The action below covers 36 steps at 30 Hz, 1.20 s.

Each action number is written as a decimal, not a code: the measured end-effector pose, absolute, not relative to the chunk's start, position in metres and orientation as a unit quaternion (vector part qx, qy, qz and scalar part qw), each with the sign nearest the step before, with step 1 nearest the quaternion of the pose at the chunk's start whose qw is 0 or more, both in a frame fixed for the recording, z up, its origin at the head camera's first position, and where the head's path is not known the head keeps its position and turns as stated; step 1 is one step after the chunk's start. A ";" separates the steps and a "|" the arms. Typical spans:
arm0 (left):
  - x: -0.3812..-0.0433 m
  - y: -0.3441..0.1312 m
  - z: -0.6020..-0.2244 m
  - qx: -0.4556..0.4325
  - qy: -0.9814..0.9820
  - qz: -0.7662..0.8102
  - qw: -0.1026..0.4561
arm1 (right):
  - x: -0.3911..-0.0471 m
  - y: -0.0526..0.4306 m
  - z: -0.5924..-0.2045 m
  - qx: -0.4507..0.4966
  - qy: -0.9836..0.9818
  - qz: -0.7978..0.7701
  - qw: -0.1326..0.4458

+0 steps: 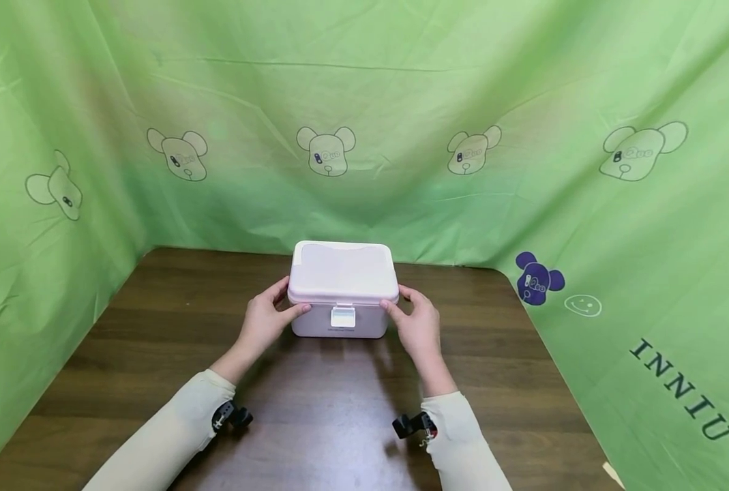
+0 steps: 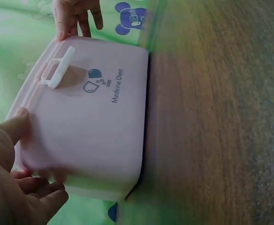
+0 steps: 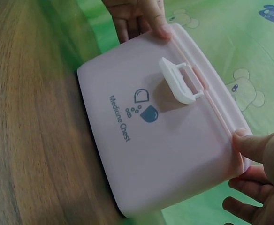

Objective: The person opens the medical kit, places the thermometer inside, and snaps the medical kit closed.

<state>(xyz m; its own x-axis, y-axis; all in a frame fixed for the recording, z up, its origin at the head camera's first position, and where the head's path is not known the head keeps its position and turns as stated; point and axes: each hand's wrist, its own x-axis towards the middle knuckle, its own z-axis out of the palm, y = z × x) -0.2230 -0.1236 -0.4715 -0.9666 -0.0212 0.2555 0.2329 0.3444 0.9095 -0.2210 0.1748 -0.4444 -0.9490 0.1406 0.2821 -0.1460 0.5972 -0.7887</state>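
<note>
A pale pink medicine chest [image 1: 343,276] stands on the wooden table with its lid down. Its white front latch [image 3: 177,84] sticks outward from the front face in both wrist views. Printed below the latch are a capsule picture and the words "Medicine Chest" [image 2: 117,86]. The left hand [image 1: 262,326] grips the chest's left end, thumb on the front near the lid seam and fingers along the side. At the opposite end the right hand [image 1: 420,329] holds it the same way, its thumb [image 3: 249,144] at the lid seam. The chest's back is hidden.
The dark wooden table [image 1: 180,327] extends around the chest. Green cloth [image 1: 401,88] printed with bear heads hangs behind and along both sides. A small black device [image 1: 232,414] is strapped at the left wrist, another black device [image 1: 413,425] at the right.
</note>
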 end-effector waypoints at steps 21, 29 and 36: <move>-0.218 -0.120 -0.478 -0.043 -0.824 -0.550 0.126 | -0.195 0.149 -0.454 -0.045 -0.826 0.497 0.261; -0.216 -0.121 -0.478 -0.036 -0.822 -0.556 0.117 | -0.181 0.124 -0.463 -0.055 -0.775 0.529 0.341; -0.215 -0.121 -0.476 -0.037 -0.822 -0.557 0.114 | -0.168 0.100 -0.468 -0.040 -0.767 0.531 0.357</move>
